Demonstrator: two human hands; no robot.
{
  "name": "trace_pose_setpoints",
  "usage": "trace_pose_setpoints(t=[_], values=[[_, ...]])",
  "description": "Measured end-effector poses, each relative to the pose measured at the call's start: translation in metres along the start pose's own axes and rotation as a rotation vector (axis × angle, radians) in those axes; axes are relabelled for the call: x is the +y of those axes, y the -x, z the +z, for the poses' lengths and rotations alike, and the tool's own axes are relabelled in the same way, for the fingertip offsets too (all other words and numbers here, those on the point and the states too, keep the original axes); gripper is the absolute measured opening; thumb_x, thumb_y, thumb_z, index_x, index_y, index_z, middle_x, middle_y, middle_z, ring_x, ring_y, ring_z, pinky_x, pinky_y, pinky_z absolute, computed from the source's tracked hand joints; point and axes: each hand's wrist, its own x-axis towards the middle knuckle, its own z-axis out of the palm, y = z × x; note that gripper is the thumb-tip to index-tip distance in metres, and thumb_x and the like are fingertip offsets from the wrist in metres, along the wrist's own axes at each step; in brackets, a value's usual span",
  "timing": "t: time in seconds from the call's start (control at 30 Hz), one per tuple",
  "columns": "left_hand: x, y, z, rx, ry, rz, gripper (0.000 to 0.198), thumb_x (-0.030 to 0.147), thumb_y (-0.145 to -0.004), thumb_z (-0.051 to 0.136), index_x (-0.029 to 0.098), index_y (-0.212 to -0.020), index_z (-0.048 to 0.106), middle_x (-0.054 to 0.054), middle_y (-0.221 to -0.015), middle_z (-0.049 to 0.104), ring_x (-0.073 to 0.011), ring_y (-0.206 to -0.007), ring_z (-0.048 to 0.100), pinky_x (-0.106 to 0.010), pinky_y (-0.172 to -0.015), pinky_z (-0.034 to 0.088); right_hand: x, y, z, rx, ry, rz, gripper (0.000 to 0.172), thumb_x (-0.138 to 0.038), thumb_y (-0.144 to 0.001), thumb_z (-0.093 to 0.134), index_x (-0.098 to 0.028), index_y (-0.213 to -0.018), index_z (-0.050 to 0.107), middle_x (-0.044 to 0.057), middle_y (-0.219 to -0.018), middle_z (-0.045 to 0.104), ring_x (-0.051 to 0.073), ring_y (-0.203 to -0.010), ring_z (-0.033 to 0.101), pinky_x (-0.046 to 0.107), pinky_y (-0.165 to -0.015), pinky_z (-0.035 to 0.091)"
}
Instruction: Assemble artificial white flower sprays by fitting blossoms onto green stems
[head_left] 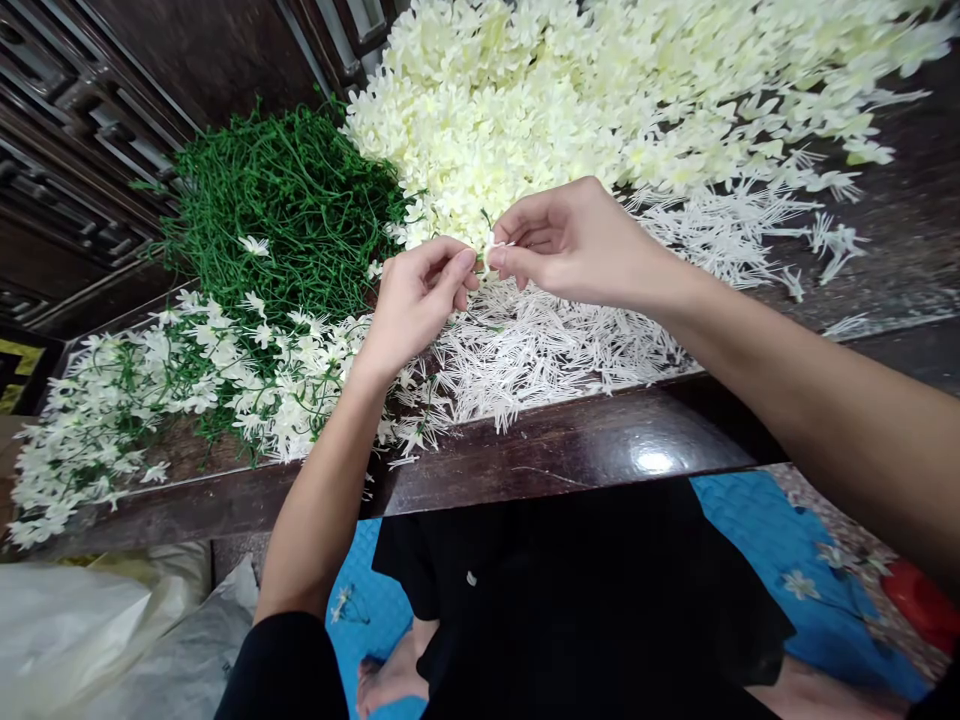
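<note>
Above the white piles, my two hands meet fingertip to fingertip. My right hand (559,245) is closed in a pinch on a small white artificial flower (490,252), with a green tip showing just above it. My left hand (424,295) pinches at the same spot, thumb against forefinger, on a thin green stem that its fingers mostly hide. Under the hands lies a heap of thin white stamen pieces (525,350). Behind them is a large mound of pale yellow-white petals (525,110). A tangle of green plastic stems (277,200) sits left of my left hand.
White flowers on green stems (202,360) are heaped along the left of the dark wooden bench (570,435). Carved wood (82,110) stands behind. Below are a blue mat (750,510), plastic bags (97,630) and a red object (922,600).
</note>
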Motion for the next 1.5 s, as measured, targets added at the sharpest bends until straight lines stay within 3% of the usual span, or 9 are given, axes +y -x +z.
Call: trace_pose_setpoints(t=[0.23,0.4,0.63,0.93,1.03,1.23,1.5], values=[[0.000,0.001,0.006,0.027,0.082,-0.085,0.026,0.011,-0.104,0.059,0.015,-0.079,0.066,-0.001,-0.068,0.071,-0.0032,-0.049,0.061,-0.013,-0.051,0.049,-0.003,0.003,0.002,0.022,0.033,-0.038,0.019,-0.014,-0.088,0.078,-0.021,-0.075,0.065,0.001,-0.069,0.064,0.015,-0.061,0.057,0.031,-0.054,0.044],[-0.001,0.000,0.002,-0.049,0.169,-0.090,0.028,0.013,-0.106,0.057,0.016,-0.079,0.065,-0.001,-0.070,0.073,-0.0044,-0.051,0.064,-0.015,-0.053,0.053,-0.008,0.005,0.003,0.009,0.065,-0.040,0.023,-0.009,-0.088,0.074,-0.022,-0.072,0.064,0.002,-0.072,0.066,0.015,-0.063,0.058,0.032,-0.055,0.045],[-0.003,-0.004,-0.002,-0.123,0.336,-0.200,0.033,0.011,-0.108,0.048,0.018,-0.079,0.062,0.001,-0.070,0.073,-0.0049,-0.053,0.067,-0.016,-0.055,0.054,-0.014,0.006,0.004,-0.008,0.023,-0.034,0.021,-0.008,-0.090,0.072,-0.022,-0.075,0.064,0.003,-0.076,0.068,0.017,-0.067,0.062,0.033,-0.060,0.049],[-0.010,-0.003,-0.005,-0.157,0.274,-0.122,0.028,0.028,-0.109,0.053,0.021,-0.083,0.059,0.000,-0.075,0.074,-0.0082,-0.055,0.067,-0.021,-0.058,0.058,-0.017,0.007,0.000,0.029,0.027,-0.050,0.021,-0.016,-0.088,0.075,-0.024,-0.074,0.061,0.004,-0.075,0.068,0.019,-0.068,0.061,0.036,-0.061,0.050],[-0.008,-0.003,-0.004,-0.133,0.268,-0.148,0.026,0.026,-0.108,0.055,0.021,-0.082,0.060,-0.001,-0.074,0.074,-0.0085,-0.054,0.066,-0.021,-0.058,0.058,-0.018,0.008,0.001,0.024,0.040,-0.032,0.021,-0.018,-0.089,0.074,-0.025,-0.073,0.061,0.005,-0.075,0.067,0.021,-0.069,0.061,0.038,-0.065,0.055],[-0.006,-0.002,-0.001,-0.104,0.222,-0.146,0.028,0.025,-0.106,0.057,0.022,-0.079,0.062,0.001,-0.066,0.072,-0.0075,-0.047,0.061,-0.019,-0.051,0.051,-0.015,0.007,0.002,0.050,0.125,-0.035,0.015,-0.018,-0.089,0.074,-0.024,-0.079,0.065,0.007,-0.089,0.071,0.024,-0.084,0.068,0.045,-0.089,0.062],[-0.004,-0.001,0.003,-0.085,0.223,-0.141,0.031,0.017,-0.105,0.052,0.022,-0.074,0.058,0.003,-0.056,0.068,-0.0070,-0.039,0.051,-0.019,-0.046,0.044,-0.016,0.008,0.006,0.055,0.163,-0.029,0.016,-0.010,-0.088,0.073,-0.022,-0.081,0.066,0.009,-0.091,0.071,0.025,-0.087,0.069,0.049,-0.095,0.063]])
